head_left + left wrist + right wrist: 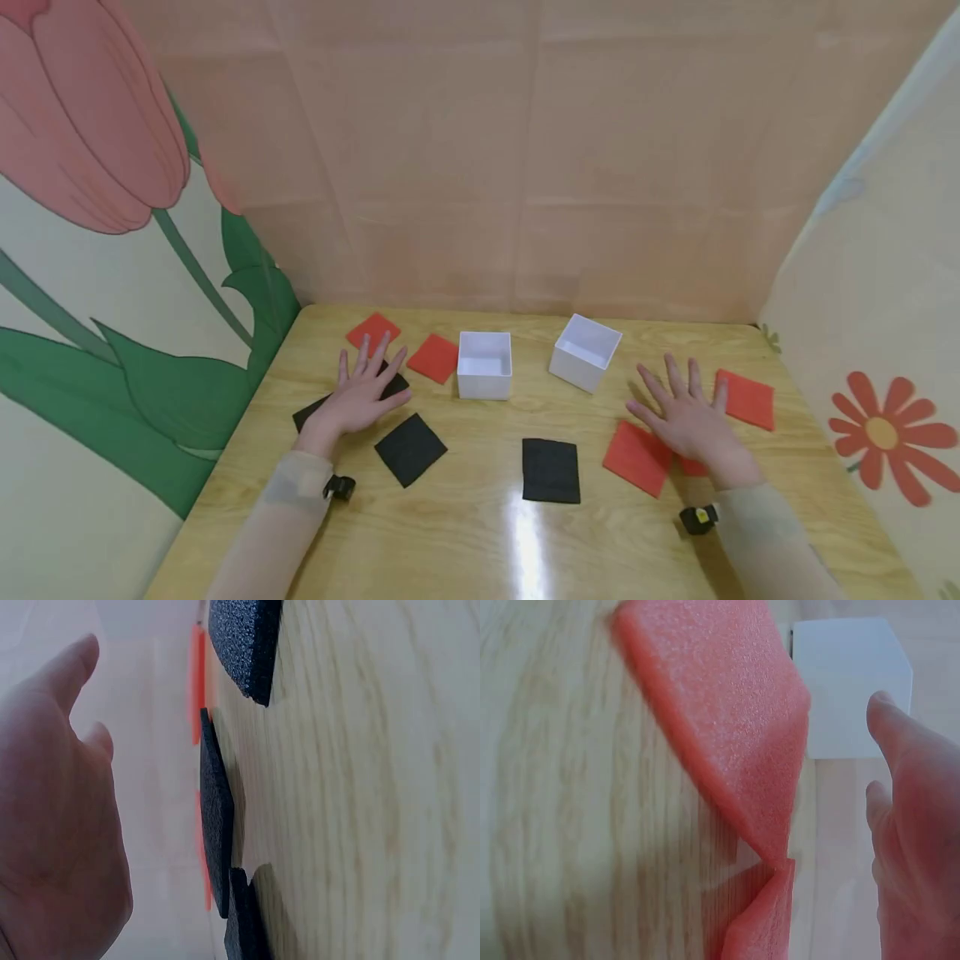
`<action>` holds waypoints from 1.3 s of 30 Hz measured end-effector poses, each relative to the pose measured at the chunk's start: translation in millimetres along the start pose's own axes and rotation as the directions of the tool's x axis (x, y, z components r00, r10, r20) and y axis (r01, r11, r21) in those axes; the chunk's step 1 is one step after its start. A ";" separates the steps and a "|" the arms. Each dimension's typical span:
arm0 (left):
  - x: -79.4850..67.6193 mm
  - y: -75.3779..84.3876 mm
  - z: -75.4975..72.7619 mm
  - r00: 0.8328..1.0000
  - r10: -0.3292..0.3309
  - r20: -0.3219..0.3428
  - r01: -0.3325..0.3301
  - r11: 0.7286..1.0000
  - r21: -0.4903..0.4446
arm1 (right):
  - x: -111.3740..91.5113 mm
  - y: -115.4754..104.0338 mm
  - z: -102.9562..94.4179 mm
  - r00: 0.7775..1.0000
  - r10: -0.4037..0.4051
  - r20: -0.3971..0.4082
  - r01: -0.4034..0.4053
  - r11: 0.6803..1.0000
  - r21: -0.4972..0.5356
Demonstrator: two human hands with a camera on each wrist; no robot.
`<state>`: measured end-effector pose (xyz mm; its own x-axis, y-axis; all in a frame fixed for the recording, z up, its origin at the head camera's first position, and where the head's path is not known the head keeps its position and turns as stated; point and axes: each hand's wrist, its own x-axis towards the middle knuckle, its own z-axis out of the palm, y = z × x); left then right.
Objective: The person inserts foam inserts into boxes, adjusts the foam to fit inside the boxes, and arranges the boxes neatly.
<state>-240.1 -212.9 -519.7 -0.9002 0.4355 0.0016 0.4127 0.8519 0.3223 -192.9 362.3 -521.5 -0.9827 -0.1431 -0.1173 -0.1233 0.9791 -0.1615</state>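
My left hand [360, 402] hovers with spread fingers over the left side, above black foam squares [217, 817] that it partly hides. Near its thumb lies another black square [411, 450]. Spread out likewise, my right hand [692, 425] is held above red foam squares [637, 458]; one of them is largely hidden beneath it. Just past its fingertips lies a further red square [746, 400]. Neither hand holds anything. Two white open-topped boxes stand between the hands: a left box [484, 383] and a turned right box [581, 367], also seen in the right wrist view.
Two red squares, a far one [373, 332] and a nearer one [435, 358], lie left of the boxes. A black square [551, 471] lies at front centre of the wooden table [480, 550]. Cloth-covered walls, one with a tulip [82, 117], enclose the back and sides.
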 end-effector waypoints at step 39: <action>-0.5 23.9 2.2 0.992 0.078 -0.096 -0.114 0.885 -0.452 | 0.9 13.9 -2.0 0.985 -0.057 -0.162 0.094 0.969 0.229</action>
<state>-229.5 -192.1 -514.2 -0.8743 0.4708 0.1181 0.4047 0.5728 0.7129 -195.8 376.0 -521.9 -0.9834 -0.1738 0.0520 -0.1801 0.9023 -0.3917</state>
